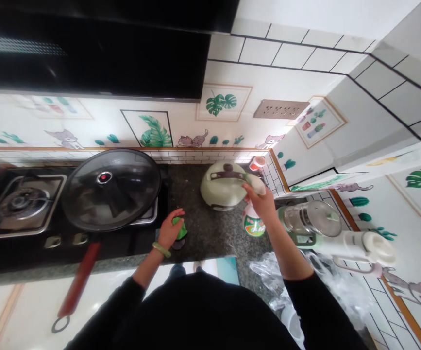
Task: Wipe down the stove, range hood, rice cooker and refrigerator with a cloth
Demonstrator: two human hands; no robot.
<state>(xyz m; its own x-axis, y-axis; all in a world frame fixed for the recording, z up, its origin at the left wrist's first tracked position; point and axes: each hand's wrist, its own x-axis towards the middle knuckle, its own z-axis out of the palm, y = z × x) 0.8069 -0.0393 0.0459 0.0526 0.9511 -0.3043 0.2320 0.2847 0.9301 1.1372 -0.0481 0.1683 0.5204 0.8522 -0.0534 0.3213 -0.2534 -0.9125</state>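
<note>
My left hand (169,229) is closed on a green scouring cloth (180,227) and presses it on the dark speckled counter (210,228), just right of the stove. My right hand (261,199) is wrapped round the top of a spray bottle with a green label (254,224), which stands upright on the counter. Right behind that hand sits a pale green rice cooker (222,184).
A black gas stove (21,204) holds a wide pan with a glass lid (111,188) and a red handle (79,279) sticking out past the counter edge. A glass jar with a metal lid (310,219), a white appliance (359,243) and crumpled plastic bags (268,272) lie at right.
</note>
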